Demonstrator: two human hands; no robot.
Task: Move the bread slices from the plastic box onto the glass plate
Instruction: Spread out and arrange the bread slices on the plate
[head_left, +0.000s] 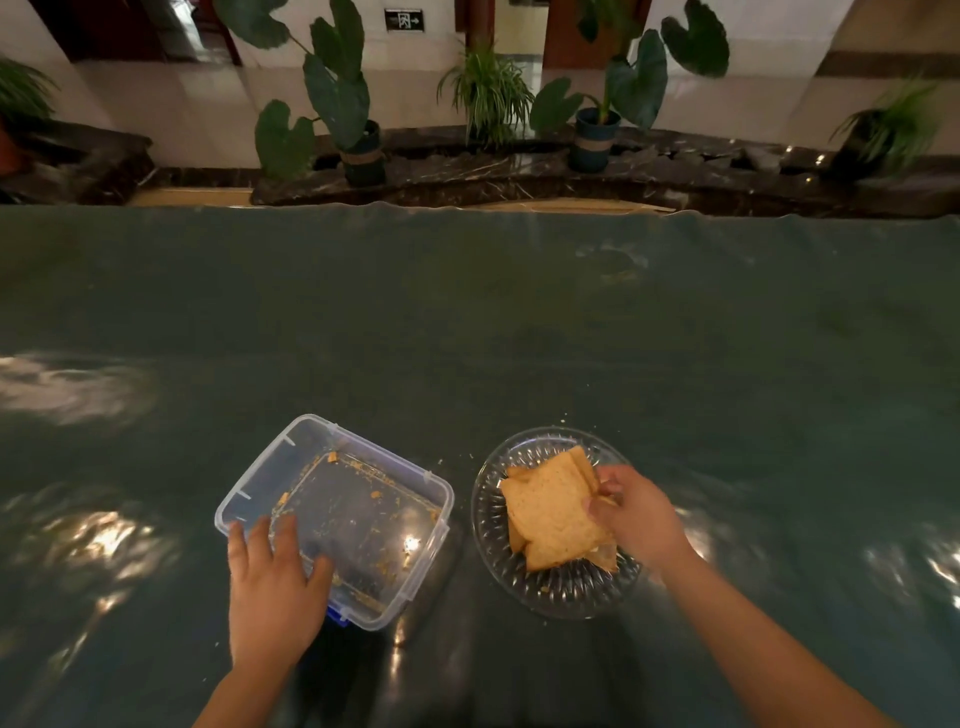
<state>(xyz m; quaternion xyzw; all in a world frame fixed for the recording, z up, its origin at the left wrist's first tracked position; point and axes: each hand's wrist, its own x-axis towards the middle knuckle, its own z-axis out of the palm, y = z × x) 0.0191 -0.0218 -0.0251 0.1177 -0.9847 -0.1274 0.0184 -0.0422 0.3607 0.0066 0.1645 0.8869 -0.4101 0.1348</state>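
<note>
The left hand (272, 587) lies flat on the near corner of the clear plastic box with blue clips (363, 457), fingers spread wide, holding nothing, just pressing the box still. Past those fingers the box looks bare of slices; only brown crumbs (382, 564) lie on its floor. Off to the side, the right hand (636, 517) has its grip pinched on the edge of the tan square bread slices (550, 509), which sit in a loose pile on the round ribbed glass plate (491, 525). The pile is crooked, with corners poking out under the fingers. If the grip lets go with a tug, the top slice could slide off onto the shiny dark green table (467, 322). Soft bread may also tear if pinched hard. A bump from the wrist could push the plate, which looks slippery.
</note>
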